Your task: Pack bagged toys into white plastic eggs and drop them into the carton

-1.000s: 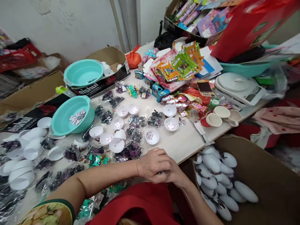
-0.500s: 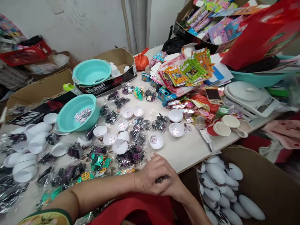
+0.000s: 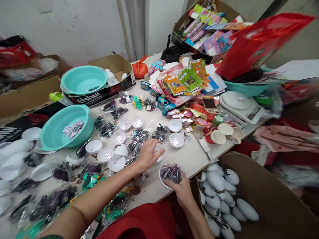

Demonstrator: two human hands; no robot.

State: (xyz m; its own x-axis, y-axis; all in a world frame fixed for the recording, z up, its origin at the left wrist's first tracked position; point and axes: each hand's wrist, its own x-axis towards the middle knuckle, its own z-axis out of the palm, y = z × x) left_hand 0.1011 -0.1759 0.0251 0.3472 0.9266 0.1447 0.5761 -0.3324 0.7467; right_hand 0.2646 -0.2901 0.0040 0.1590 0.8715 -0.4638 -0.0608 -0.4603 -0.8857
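Observation:
My right hand point(image 3: 183, 187) is closed around a white half shell point(image 3: 163, 181) at the table's front edge. A clear bag of dark purple pieces point(image 3: 173, 173) sits in that shell, under my thumb. My left hand point(image 3: 149, 154) reaches over the table with thumb and fingers apart, above another white half shell point(image 3: 159, 155) that it partly hides. Whether it touches that shell, I cannot tell. More half shells with small printed packets, such as the white shell point(image 3: 176, 140), stand around it, among clear bags of black parts point(image 3: 139, 137).
Teal basins point(image 3: 66, 127) stand at the left, one with printed packets. A carton of white egg-shaped shells point(image 3: 219, 196) is at the lower right. Paper cups point(image 3: 218, 136), a white scale point(image 3: 238, 103) and orange and green packets point(image 3: 189, 81) lie along the right and back.
My hands were together near the table edge; now they are apart. The left has moved forward over a half shell, and the shell with the bag shows in my right hand. The view has shifted right.

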